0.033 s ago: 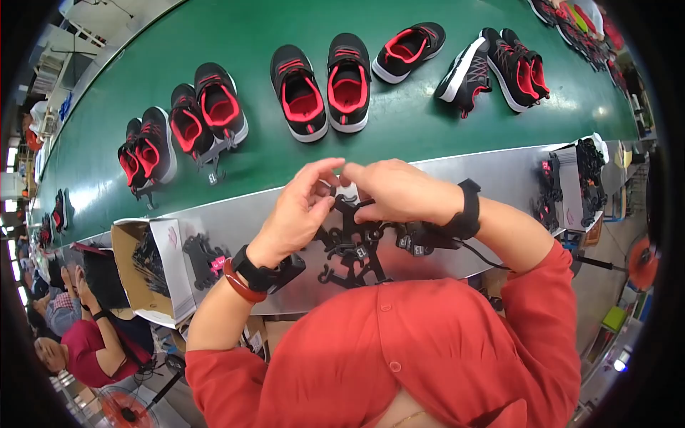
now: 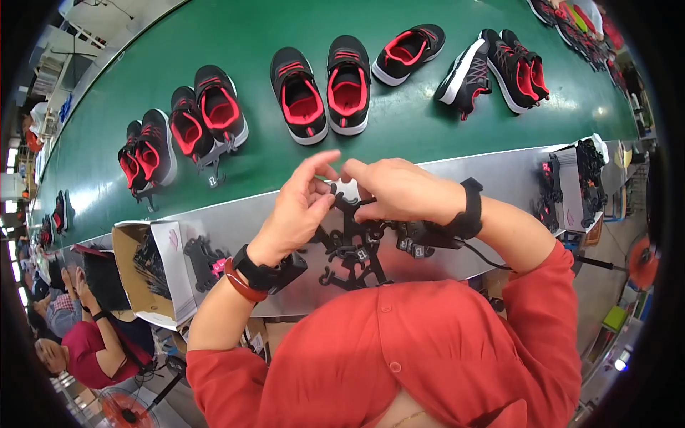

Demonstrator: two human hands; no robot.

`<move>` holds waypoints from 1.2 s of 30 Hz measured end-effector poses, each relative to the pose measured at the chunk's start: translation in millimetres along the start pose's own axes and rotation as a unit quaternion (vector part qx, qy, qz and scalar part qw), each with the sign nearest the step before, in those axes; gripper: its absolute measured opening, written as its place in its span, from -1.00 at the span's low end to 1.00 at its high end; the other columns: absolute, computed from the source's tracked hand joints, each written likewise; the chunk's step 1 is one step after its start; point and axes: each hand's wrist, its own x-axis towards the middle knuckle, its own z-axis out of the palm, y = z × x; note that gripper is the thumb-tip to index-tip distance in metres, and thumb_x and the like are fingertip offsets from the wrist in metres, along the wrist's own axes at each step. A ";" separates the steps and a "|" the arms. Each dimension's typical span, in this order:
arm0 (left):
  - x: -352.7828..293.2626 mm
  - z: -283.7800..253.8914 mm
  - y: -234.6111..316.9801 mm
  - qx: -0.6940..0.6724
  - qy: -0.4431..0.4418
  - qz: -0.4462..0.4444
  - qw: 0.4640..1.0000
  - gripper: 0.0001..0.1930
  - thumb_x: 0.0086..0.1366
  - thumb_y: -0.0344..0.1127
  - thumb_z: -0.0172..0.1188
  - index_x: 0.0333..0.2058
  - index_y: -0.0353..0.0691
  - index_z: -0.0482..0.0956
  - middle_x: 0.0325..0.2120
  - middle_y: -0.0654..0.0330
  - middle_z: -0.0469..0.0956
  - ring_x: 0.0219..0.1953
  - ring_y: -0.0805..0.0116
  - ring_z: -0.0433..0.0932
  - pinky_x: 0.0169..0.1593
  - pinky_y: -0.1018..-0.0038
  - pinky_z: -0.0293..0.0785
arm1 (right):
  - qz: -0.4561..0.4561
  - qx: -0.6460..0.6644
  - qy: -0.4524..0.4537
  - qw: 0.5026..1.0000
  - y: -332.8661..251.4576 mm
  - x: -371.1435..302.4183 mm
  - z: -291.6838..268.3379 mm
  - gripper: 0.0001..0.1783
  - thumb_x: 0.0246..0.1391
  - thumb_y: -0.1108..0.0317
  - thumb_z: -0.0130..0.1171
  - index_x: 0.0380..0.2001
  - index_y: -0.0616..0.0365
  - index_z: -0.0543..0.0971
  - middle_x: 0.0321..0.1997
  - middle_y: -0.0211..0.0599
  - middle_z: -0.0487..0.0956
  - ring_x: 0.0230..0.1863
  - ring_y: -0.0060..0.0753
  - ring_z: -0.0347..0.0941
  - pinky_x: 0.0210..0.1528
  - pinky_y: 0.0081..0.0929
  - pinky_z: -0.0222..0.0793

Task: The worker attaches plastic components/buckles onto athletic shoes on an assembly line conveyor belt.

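In front of me, over the metal ledge, my right hand grips a black plastic shoe hanger between thumb and fingers. My left hand meets it from the other side; its thumb and curled fingers close at the hanger's hooked end, while the index finger is raised. Part of the hanger is hidden by my right fingers. Below both hands lies a loose heap of similar black hangers, some with small size tags. Beyond my hands, a pair of black shoes with red linings stands on the green table.
More black-and-red shoes stand along the green table, some with hangers attached. An open carton of black items sits left on the metal ledge; another box with hangers is at right. A co-worker is at far left.
My left index finger has lifted slightly away from the right hand's fingertips. The right hand has stayed almost where it was, with the hanger in it.
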 end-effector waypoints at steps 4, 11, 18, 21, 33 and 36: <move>17.9 -13.4 4.8 -0.114 -0.042 -0.017 0.992 -0.15 0.11 -0.72 0.00 0.34 -0.06 -0.09 -0.10 0.16 0.29 -0.33 0.58 0.41 -0.21 0.64 0.43 | -0.354 -0.274 0.215 0.868 25.4 1.1 0.5 -0.63 -0.23 0.30 0.24 -0.27 0.04 0.43 -0.16 -0.26 0.42 -0.18 -0.23 0.38 -0.15 -0.36 0.33; 49.1 -20.0 0.3 -0.216 -0.184 -0.057 0.957 -0.14 0.13 -0.52 0.26 0.33 -0.10 -0.05 -0.02 0.12 0.30 -0.09 0.48 0.43 0.00 0.55 0.40 | -0.398 -0.376 0.133 0.826 8.8 3.5 -4.1 -0.90 -0.11 0.28 0.09 -0.57 -0.01 0.57 -0.31 -0.37 0.35 -0.17 -0.40 0.32 0.00 -0.37 0.29; 54.7 -29.9 -6.8 -0.221 -0.162 -0.088 0.958 -0.24 0.14 -0.40 0.29 0.28 -0.16 0.10 -0.11 0.22 0.40 -0.06 0.47 0.42 0.04 0.52 0.37 | -0.460 -0.265 0.136 0.837 17.7 23.8 -9.5 -0.86 -0.09 0.29 0.06 -0.58 0.05 0.57 -0.30 -0.35 0.39 -0.07 -0.34 0.30 0.03 -0.37 0.29; 56.2 -33.4 -11.7 -0.226 -0.182 -0.095 0.952 -0.23 0.15 -0.35 0.31 0.28 -0.16 0.10 -0.14 0.22 0.42 -0.10 0.46 0.43 0.03 0.53 0.37 | -0.465 -0.194 0.088 0.859 19.3 28.6 -10.9 -0.85 -0.09 0.32 0.05 -0.54 0.11 0.57 -0.27 -0.31 0.41 0.00 -0.29 0.30 0.02 -0.37 0.32; 51.7 -32.5 -12.8 -0.278 -0.123 -0.135 0.943 -0.48 0.33 -0.27 0.10 0.22 -0.18 0.19 -0.15 0.18 0.51 -0.16 0.47 0.52 -0.07 0.54 0.46 | -0.406 -0.205 -0.002 0.890 2.8 28.2 -40.3 -0.79 -0.10 0.37 0.07 -0.34 0.14 0.57 -0.18 -0.39 0.53 -0.05 -0.26 0.30 0.03 -0.38 0.28; 49.0 -42.9 -11.7 -0.207 -0.054 -0.107 0.971 -0.61 0.37 -0.29 0.02 0.14 -0.21 0.30 -0.14 0.19 0.51 -0.25 0.47 0.54 -0.15 0.54 0.50 | -0.387 -0.143 0.000 0.911 13.3 39.3 -40.7 -0.85 -0.08 0.37 0.10 -0.38 0.11 0.56 -0.32 -0.43 0.55 -0.06 -0.29 0.31 0.06 -0.39 0.24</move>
